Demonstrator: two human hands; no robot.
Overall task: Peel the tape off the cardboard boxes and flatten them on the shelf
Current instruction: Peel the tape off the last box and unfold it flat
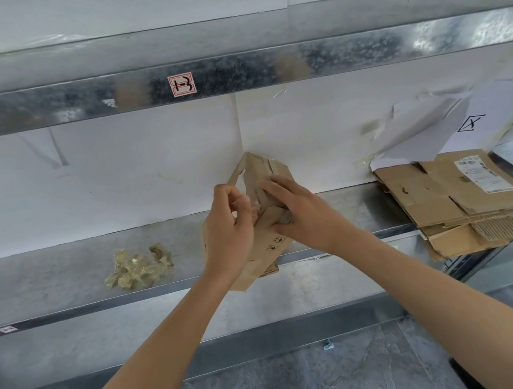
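A small brown cardboard box (261, 173), partly collapsed and tilted, is held above the front edge of the metal shelf (59, 281). My left hand (228, 229) grips its left side, with fingers curled by a strip of tape at the box's middle. My right hand (298, 211) holds the box from the right, thumb under a flap and fingers over the top. The lower part of the box hangs past the shelf edge. A pile of crumpled clear tape (138, 266) lies on the shelf to the left.
A stack of flattened cardboard boxes (466, 200) lies on the shelf at the right, overhanging the edge. Torn white paper (434, 127) hangs from the back wall above it. An upper shelf beam (228, 75) runs overhead. Grey floor lies below.
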